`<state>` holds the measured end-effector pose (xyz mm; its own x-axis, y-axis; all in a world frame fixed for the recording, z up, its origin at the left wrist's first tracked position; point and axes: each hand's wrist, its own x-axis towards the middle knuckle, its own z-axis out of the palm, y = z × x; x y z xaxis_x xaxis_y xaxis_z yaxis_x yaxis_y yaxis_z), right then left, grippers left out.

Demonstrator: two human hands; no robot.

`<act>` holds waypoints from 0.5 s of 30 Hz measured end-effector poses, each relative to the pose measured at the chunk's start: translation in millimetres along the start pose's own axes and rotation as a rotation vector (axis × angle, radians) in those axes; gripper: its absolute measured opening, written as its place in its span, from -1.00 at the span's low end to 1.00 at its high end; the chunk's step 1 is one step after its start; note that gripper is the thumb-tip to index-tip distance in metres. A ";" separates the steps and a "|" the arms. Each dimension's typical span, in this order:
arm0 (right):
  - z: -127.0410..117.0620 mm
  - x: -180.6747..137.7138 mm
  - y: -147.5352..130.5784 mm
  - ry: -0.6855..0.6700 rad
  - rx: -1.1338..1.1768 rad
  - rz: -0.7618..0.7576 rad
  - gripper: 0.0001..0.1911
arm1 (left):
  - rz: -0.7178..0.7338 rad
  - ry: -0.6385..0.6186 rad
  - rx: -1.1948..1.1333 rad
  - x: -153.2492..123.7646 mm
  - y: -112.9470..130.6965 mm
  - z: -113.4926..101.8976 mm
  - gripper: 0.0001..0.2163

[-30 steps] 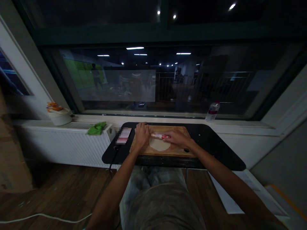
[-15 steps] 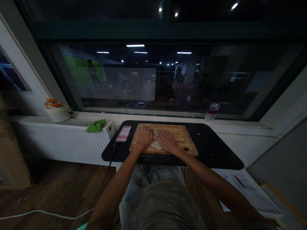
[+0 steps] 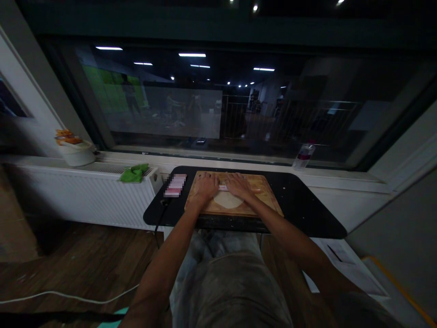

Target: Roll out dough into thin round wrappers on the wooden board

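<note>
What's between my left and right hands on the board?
The head view shows a short stretch of the printed roller between your left hand and right hand, with flat dough on its near side.

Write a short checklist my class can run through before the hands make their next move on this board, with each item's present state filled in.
1. Both hands on the roller: ok; left hand and right hand lie over it.
2. Dough flat on the board: ok.
3. Dough evenly thick: cannot tell from this view.
4. Phone off the board: ok; it lies to the left.
5. Table free of specks: not ok; pale specks show.
</note>
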<state>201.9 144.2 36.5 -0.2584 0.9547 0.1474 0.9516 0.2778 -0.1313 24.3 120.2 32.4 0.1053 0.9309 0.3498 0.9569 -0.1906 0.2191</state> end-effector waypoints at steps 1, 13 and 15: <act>-0.7 3.7 0.6 -0.005 0.008 0.015 -0.34 | 0.001 0.001 0.004 2.3 -0.1 0.4 -0.54; -15.0 46.5 4.7 -0.031 0.049 0.143 -0.35 | -0.040 -0.072 0.084 27.1 -0.3 1.4 -0.57; -13.7 44.0 13.3 -0.080 0.042 0.106 -0.40 | -0.016 -0.126 0.119 25.2 -4.2 0.6 -0.57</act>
<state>205.5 188.4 54.6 -0.1706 0.9840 0.0522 0.9670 0.1774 -0.1827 23.1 144.7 39.7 0.1157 0.9666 0.2285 0.9833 -0.1440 0.1115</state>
